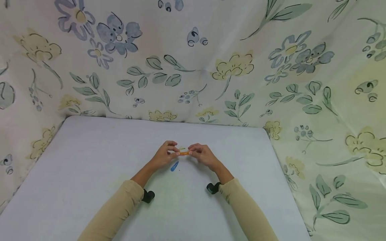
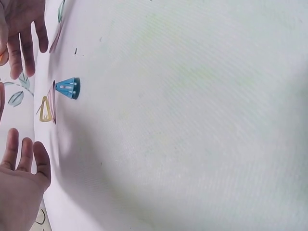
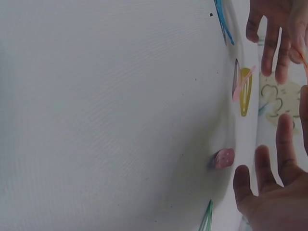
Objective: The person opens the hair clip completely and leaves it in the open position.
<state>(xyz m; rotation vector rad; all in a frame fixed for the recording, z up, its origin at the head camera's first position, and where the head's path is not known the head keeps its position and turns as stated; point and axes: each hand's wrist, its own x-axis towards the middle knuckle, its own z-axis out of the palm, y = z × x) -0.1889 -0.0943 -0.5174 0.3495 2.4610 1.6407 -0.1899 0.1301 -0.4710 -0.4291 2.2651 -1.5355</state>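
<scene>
Between both hands is an orange snap hair clip [image 1: 184,153], stretched sideways above the table. My left hand [image 1: 164,155] pinches its left end with thumb and finger. Its right end is pinched by my right hand [image 1: 205,156]. The other fingers of both hands spread loosely in the wrist views. A blue hair clip [image 1: 174,166] lies on the table, nearer than the hands. Beyond the orange clip, partly hidden, is a yellow hair clip [image 3: 246,91], with a pink clip [image 3: 237,86] beside it.
On the white table [image 1: 90,160], a pink strawberry-like piece [image 3: 224,158] and a green clip [image 3: 207,216] lie toward the right hand's side. A floral cloth [image 1: 187,67] hangs behind the table. Black camera mounts [image 1: 148,196] sit at the wrists.
</scene>
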